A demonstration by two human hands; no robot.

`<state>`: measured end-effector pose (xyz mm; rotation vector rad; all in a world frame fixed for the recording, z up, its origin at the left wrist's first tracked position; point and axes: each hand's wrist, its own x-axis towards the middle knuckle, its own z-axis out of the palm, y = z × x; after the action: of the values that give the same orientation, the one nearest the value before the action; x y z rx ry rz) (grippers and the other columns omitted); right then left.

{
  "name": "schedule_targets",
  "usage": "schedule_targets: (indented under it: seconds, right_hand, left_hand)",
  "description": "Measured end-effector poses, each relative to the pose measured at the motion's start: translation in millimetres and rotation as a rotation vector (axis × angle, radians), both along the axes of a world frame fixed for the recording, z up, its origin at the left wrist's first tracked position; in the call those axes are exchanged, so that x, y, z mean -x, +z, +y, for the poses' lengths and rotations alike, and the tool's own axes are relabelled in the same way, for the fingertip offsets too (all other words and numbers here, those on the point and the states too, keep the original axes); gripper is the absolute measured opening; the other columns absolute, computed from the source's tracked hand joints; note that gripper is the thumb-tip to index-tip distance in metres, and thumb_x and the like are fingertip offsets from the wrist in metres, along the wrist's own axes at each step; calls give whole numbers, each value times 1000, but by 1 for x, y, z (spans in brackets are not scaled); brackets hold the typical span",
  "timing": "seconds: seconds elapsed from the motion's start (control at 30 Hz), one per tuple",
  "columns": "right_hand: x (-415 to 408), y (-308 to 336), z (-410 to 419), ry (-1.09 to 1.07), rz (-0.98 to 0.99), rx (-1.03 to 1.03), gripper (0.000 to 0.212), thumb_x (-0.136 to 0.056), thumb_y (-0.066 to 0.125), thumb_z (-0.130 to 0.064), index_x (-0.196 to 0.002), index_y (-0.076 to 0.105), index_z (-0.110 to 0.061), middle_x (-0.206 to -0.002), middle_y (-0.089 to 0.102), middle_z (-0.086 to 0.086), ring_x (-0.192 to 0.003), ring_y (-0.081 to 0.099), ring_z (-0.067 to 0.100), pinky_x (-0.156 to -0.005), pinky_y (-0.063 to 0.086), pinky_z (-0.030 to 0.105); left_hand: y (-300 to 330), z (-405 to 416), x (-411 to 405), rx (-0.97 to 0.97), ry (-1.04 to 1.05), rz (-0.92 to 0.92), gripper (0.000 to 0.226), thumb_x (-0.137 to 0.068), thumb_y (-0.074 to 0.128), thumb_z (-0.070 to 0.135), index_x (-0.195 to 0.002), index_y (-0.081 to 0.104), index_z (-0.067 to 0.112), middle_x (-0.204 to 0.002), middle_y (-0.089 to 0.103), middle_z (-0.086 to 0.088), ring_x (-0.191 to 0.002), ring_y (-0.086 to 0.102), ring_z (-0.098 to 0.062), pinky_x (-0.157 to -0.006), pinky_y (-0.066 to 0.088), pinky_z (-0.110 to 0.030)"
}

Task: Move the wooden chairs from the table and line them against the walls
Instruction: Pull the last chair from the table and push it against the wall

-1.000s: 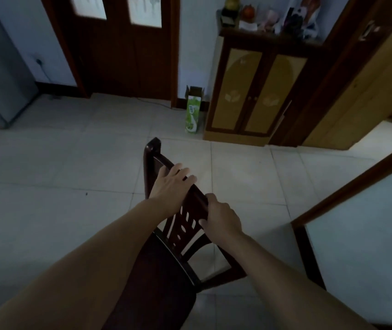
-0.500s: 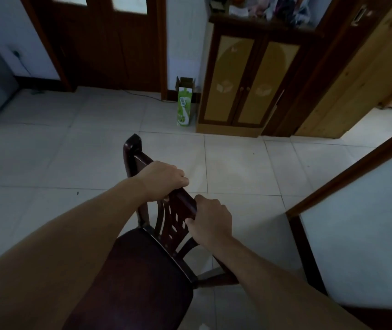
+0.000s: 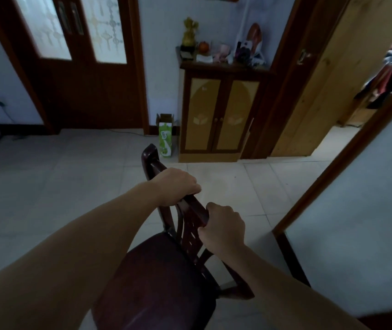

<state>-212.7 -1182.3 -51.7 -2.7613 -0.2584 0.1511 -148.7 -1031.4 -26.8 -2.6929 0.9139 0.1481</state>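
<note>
A dark wooden chair [image 3: 156,277] with a carved slatted back and a dark seat is right in front of me over the tiled floor. My left hand [image 3: 178,186] is closed over the top rail of its back. My right hand [image 3: 223,225] grips the same rail a little nearer to me. The chair's legs are hidden below the seat and my arms.
A small cabinet [image 3: 218,115] with ornaments on top stands against the far wall, a green carton [image 3: 165,139] on the floor beside it. Dark double doors [image 3: 80,67] are at the far left. A wall corner [image 3: 333,198] is close on my right, an open doorway [image 3: 356,103] beyond it.
My left hand has closed fully over the rail. The chair and I have moved closer to the cabinet and far wall, and my view has tilted upward.
</note>
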Motion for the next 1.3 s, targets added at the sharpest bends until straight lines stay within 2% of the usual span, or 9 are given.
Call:
schedule_targets:
  seconds: [0.27, 0.43, 0.57, 0.77, 0.93, 1.07, 1.13, 1.2, 1.3]
  right_hand:
    - [-32, 7, -105, -222, -44, 3, 13, -84, 61, -25, -89, 51, -18, -78, 56, -2, -67, 54, 18, -59, 39, 26]
    - [-68, 1, -191, -323, -65, 15, 15, -86, 58, -26, -97, 55, -16, -81, 57, -1, -69, 53, 17, -60, 38, 25]
    - [-104, -4, -278, -424, -45, -12, 14, -85, 57, -25, -95, 56, -15, -80, 54, -2, -69, 49, 17, -63, 37, 27]
    - [-145, -15, -374, -551, -61, -30, 9, -83, 55, -24, -82, 49, -18, -82, 64, 0, -75, 64, 22, -69, 52, 30]
    - [-175, -24, -450, -622, -66, -28, 18, -83, 59, -25, -76, 42, -22, -65, 50, -9, -62, 56, 15, -60, 42, 25]
    - [-192, -29, -501, -673, -29, -25, 13, -84, 61, -29, -83, 51, -20, -73, 58, -6, -71, 63, 16, -64, 45, 25]
    - [-198, -32, -524, -691, -17, -4, 19, -85, 62, -33, -94, 57, -18, -83, 64, -3, -83, 66, 18, -68, 46, 27]
    - [-205, -38, -544, -699, -20, 8, 27, -85, 63, -36, -104, 58, -17, -93, 68, -1, -92, 66, 20, -75, 48, 30]
    - [-214, -46, -567, -706, 9, 25, 35, -87, 64, -37, -113, 59, -16, -99, 70, 2, -97, 66, 22, -80, 50, 33]
  left_hand:
    - [17, -128, -60, -29, -224, -65, 22, -88, 52, 1, -107, 55, 12, -105, 59, -6, -97, 59, -25, -64, 38, -32]
    - [15, -225, -110, -46, -330, -53, 20, -89, 50, 0, -107, 56, 9, -103, 59, -8, -94, 60, -26, -66, 43, -35]
    - [4, -322, -158, -51, -412, -30, 23, -91, 49, 1, -111, 56, 8, -106, 59, -9, -96, 60, -27, -67, 41, -35]
    - [-7, -435, -211, -71, -511, -8, 26, -89, 50, -1, -112, 58, 9, -106, 60, -8, -94, 61, -27, -63, 35, -33]
    - [-15, -519, -251, -80, -588, 6, 27, -86, 50, -4, -109, 59, 8, -101, 62, -8, -87, 62, -26, -65, 46, -35]
    - [-19, -581, -268, -144, -634, -20, 26, -88, 47, -5, -109, 57, 6, -96, 58, -8, -74, 49, -21, -51, 33, -29]
    - [-23, -607, -274, -131, -648, -38, 26, -91, 46, -3, -111, 59, 7, -102, 61, -8, -78, 55, -24, -55, 34, -29]
    - [-30, -629, -280, -87, -655, -30, 26, -93, 47, 2, -114, 60, 10, -109, 64, -7, -94, 63, -27, -65, 42, -32]
    - [-44, -652, -290, -34, -640, 0, 28, -93, 51, 7, -119, 61, 12, -112, 67, -5, -100, 66, -24, -73, 50, -31]
